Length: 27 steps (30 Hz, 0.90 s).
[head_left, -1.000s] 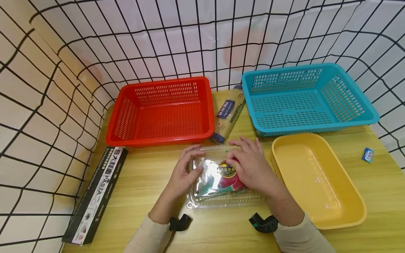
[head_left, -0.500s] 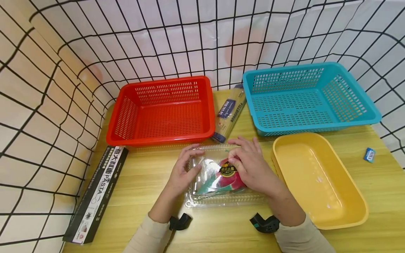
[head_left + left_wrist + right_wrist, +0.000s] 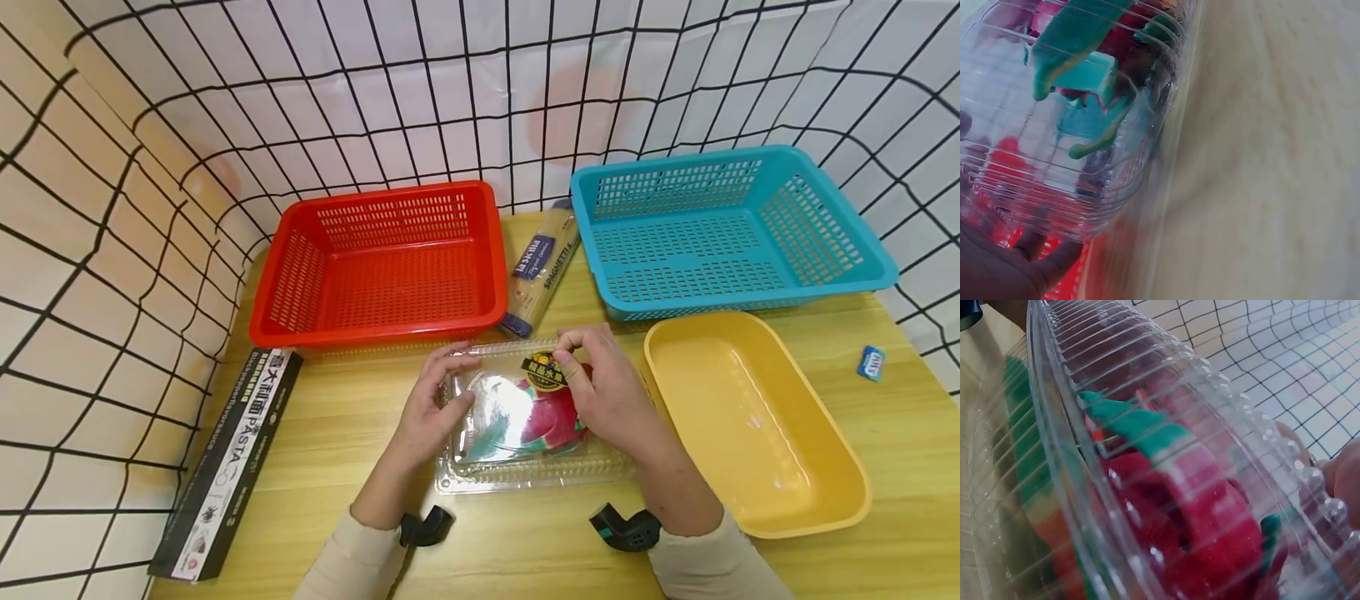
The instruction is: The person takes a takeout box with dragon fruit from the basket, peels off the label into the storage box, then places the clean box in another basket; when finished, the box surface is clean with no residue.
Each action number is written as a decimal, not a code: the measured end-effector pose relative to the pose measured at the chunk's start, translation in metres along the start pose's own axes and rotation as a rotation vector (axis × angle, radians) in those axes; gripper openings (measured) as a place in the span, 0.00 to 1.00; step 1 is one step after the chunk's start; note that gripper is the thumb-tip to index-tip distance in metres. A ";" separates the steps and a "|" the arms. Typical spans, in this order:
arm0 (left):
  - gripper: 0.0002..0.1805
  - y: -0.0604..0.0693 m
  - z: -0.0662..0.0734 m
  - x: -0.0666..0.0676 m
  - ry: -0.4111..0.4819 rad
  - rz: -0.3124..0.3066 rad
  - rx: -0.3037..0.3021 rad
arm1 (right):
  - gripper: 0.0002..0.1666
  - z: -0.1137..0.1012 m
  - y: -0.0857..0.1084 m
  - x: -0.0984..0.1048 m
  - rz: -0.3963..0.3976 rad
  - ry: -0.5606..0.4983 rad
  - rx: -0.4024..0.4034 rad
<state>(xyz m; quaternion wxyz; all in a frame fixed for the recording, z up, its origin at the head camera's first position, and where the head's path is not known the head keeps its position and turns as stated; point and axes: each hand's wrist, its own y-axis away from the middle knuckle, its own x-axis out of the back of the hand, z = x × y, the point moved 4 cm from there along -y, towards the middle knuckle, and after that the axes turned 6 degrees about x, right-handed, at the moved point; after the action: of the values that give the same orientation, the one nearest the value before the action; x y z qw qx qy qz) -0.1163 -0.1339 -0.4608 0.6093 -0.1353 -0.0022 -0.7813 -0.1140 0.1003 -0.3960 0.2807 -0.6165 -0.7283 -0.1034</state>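
A clear plastic fruit box (image 3: 510, 477) lies in the middle of the table, its ribbed walls close up in both wrist views. Inside shows a red-pink dragon fruit (image 3: 1210, 500) with teal-green tips, among other coloured pieces partly blurred. My left hand (image 3: 435, 408) holds the box at its left side, thumb over the lid; its fingers (image 3: 1060, 259) touch the box end in the left wrist view. My right hand (image 3: 611, 392) pinches the right edge of a black and gold label (image 3: 543, 372) above the lid, between thumb and forefinger. Whether the label still sticks to the lid is unclear.
A red basket (image 3: 382, 333) and a blue basket (image 3: 750, 296) stand at the back, with a spaghetti packet (image 3: 542, 271) between them. Right of the box is a yellow tray (image 3: 738, 417). A pasta box (image 3: 228, 467) lies left, a small blue packet (image 3: 872, 363) far right.
The right hand has drawn its fingers in, and the label has moved and turned towards the far side of the box. The left hand and the box have hardly moved.
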 end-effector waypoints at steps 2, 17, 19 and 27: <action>0.23 0.000 0.001 0.000 -0.003 0.000 0.001 | 0.04 0.000 0.000 0.001 0.016 0.018 0.001; 0.23 0.001 0.000 0.000 -0.015 -0.005 0.003 | 0.15 -0.018 0.018 0.049 0.138 0.132 0.012; 0.23 0.002 0.000 0.001 -0.013 -0.006 0.010 | 0.17 -0.018 0.021 0.058 0.156 0.163 0.030; 0.23 0.001 0.001 0.000 -0.007 -0.011 0.020 | 0.11 0.005 0.037 0.099 0.206 0.321 0.049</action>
<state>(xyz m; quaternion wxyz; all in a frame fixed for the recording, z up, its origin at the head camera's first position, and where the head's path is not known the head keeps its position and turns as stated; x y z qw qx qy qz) -0.1150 -0.1336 -0.4604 0.6065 -0.1316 -0.0129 -0.7840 -0.0878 0.1943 -0.3543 0.4172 -0.6565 -0.6094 -0.1533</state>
